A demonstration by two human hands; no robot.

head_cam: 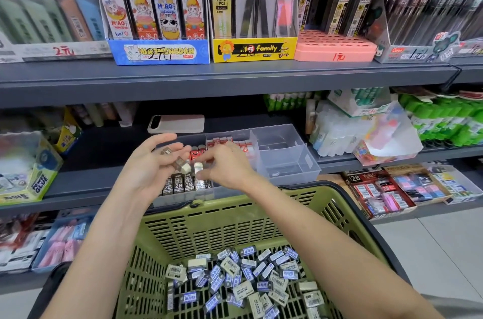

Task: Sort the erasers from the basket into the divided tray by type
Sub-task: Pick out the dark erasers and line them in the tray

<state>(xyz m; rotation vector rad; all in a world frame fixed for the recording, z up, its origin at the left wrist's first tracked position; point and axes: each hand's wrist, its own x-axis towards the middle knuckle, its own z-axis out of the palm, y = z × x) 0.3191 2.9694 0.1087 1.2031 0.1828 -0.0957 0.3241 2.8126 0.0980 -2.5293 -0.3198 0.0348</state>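
Your right hand (226, 167) hangs over the near left compartment of the clear divided tray (287, 162), its grip pinching one white-ended eraser (198, 168) between thumb and fingertips. Just left of it, your left hand (150, 164) is turned palm up, its grip spread and relaxed, with a few small erasers (180, 162) lying on the fingers. Below them a row of dark erasers marked "2B" (183, 185) stands in that compartment. Red-labelled ones (224, 141) fill the far compartments. The tray sits on the shelf (104, 177). Near you, the green basket (235, 216) holds a loose heap of barcoded erasers (243, 279). On the upper shelf a blue box reads "MIAOMENGDAN" (159, 52); to its right a yellow box reads "family" (254, 50). At far left a box says "POWER GLUE" (39, 183).
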